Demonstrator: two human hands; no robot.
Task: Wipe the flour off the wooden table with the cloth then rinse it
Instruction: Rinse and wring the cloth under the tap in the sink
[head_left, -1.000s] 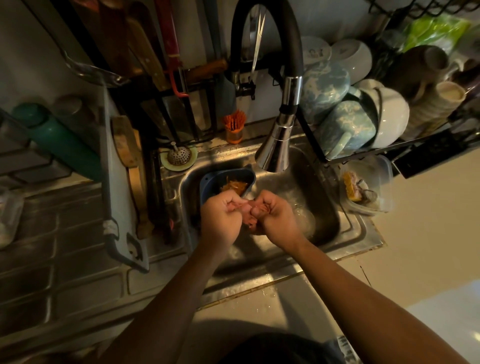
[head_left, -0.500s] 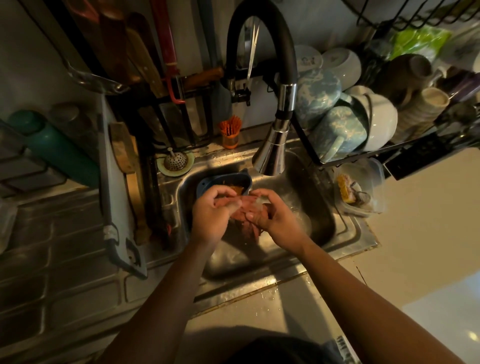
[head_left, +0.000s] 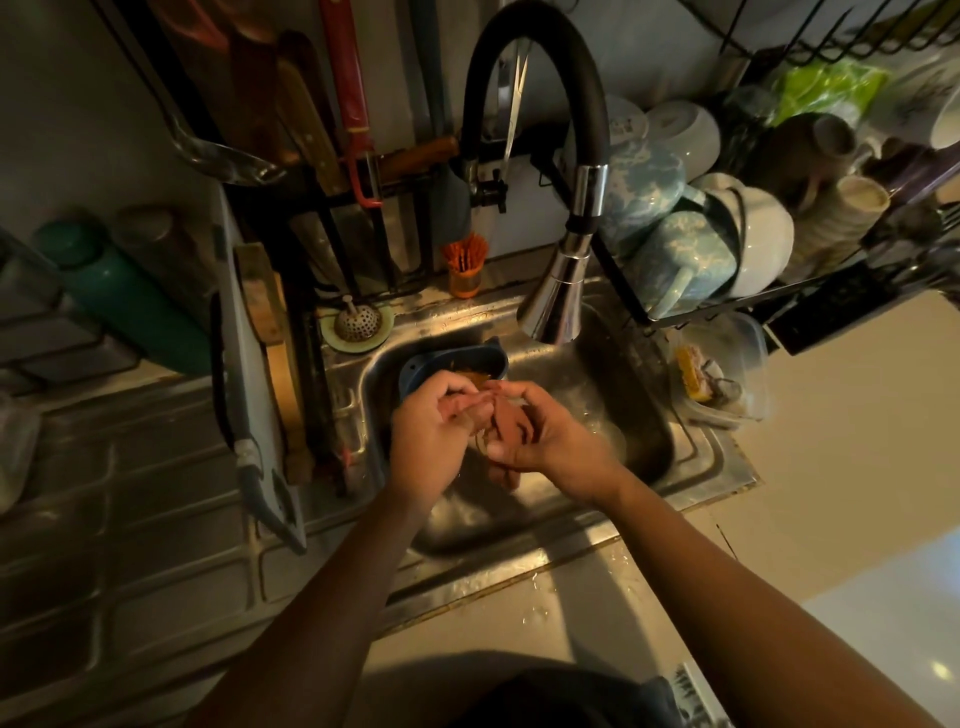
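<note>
Head view, entry at the sink. Found left hand (head_left: 434, 434) and right hand (head_left: 550, 441) together above the middle of the sink (head_left: 696, 452), each with fingers curled and pinching the cloth (head_left: 511, 426), a reddish-brown piece held between them, its lower end drooping under the right hand.

Compared against a second earlier: saw two tight fists pressed together then, as in wringing; saw the fingers loosened half a second later; logged the cloth now partly opened out between the fingertips. Judged from that: wiping over, rinse stage in hand, squeeze released, cloth probably being opened for another wetting or a check. Could not tell whether water ran from the tap (head_left: 553, 306); saw no clear stream under its nozzle. Saw no wooden table.

Surface and room. Noted a blue basket (head_left: 447, 364) with orange scraps at the far left corner of the sink, just behind the left hand. Listed on the far rim a metal strainer (head_left: 357, 322) and an orange cup (head_left: 465, 273) of picks; on the right rim a clear tub (head_left: 727, 374) with a sponge. Logged cutting boards (head_left: 270, 353) on edge along the left rim, a ribbed drainboard (head_left: 130, 519) beyond, a teal bottle (head_left: 124, 301) at its far edge. Recorded hanging utensils (head_left: 353, 104) behind the tap and blue mugs (head_left: 675, 265) stacked to the right. Marked dim, warm light throughout.
</note>
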